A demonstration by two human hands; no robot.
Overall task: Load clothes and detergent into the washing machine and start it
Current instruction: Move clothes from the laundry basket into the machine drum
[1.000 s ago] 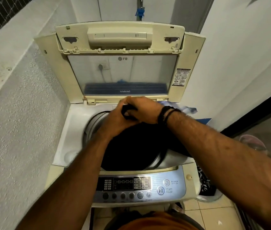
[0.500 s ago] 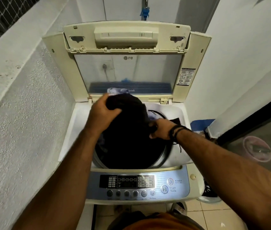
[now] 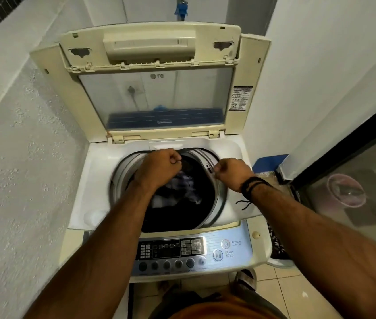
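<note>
The top-loading washing machine (image 3: 104, 171) stands with its lid (image 3: 154, 72) raised upright at the back. Inside the drum (image 3: 219, 201) lie dark clothes (image 3: 182, 217) with a checked cloth (image 3: 177, 183) on top. My left hand (image 3: 159, 168) hovers over the drum's back left part, fingers curled into a fist, with nothing seen in it. My right hand (image 3: 230, 173) hangs above the drum's right rim, fingers also curled and holding nothing I can see. Black cords circle my right wrist.
The control panel (image 3: 170, 249) faces me at the front, with the start/pause button (image 3: 218, 255) and the power button (image 3: 225, 244) on its right. A rough wall runs along the left. A patterned laundry basket (image 3: 276, 245) and a glass door (image 3: 354, 203) are on the right.
The black garment that both hands held over the opening has dropped into the drum. My hands have let go and moved apart, left toward the back, right toward the right rim.
</note>
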